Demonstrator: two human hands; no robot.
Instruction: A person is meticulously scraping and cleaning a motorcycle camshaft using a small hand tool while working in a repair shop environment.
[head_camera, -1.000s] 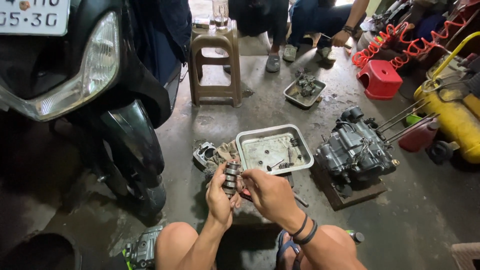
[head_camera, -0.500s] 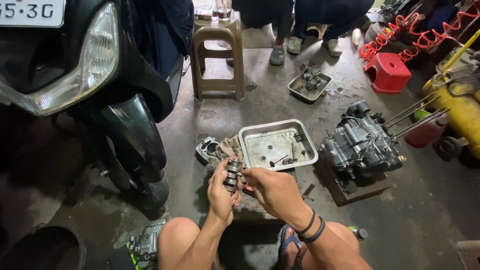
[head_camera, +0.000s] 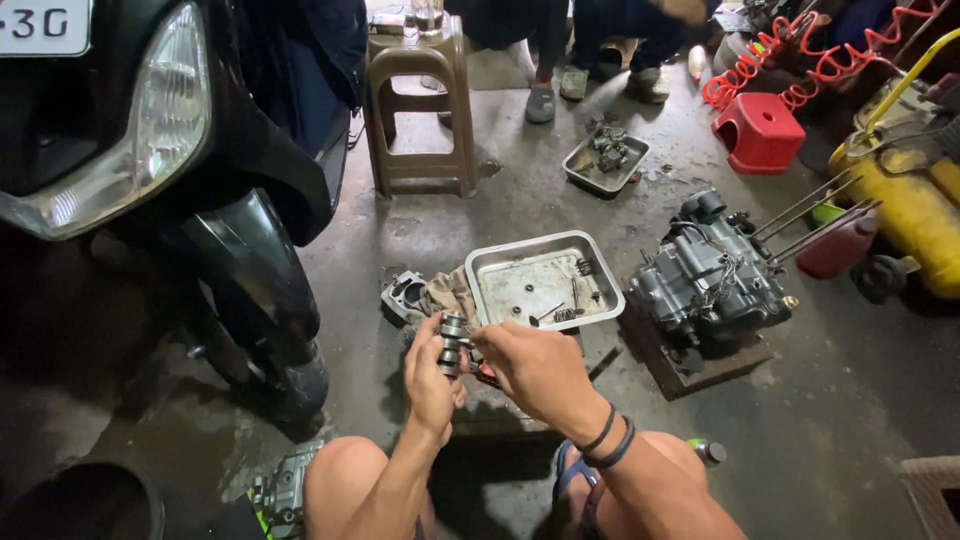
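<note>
While the left hand (head_camera: 432, 372) grips a metal shaft (head_camera: 452, 343) upright, the right hand (head_camera: 535, 368) pinches it

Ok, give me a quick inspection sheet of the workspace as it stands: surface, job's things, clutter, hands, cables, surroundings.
Surface: stained concrete floor, damp patches.
Job's things: small metal shaft part held upright; metal tray behind it with small pieces; engine block on a board to the right.
Clutter: rag, second parts tray, loose casting.
Hands: left hand grips the part; right hand touches its side.
Cables: red coiled hose, far right.
Surroundings: black scooter left, brown stool, red stool, yellow tank, another person's feet.
</note>
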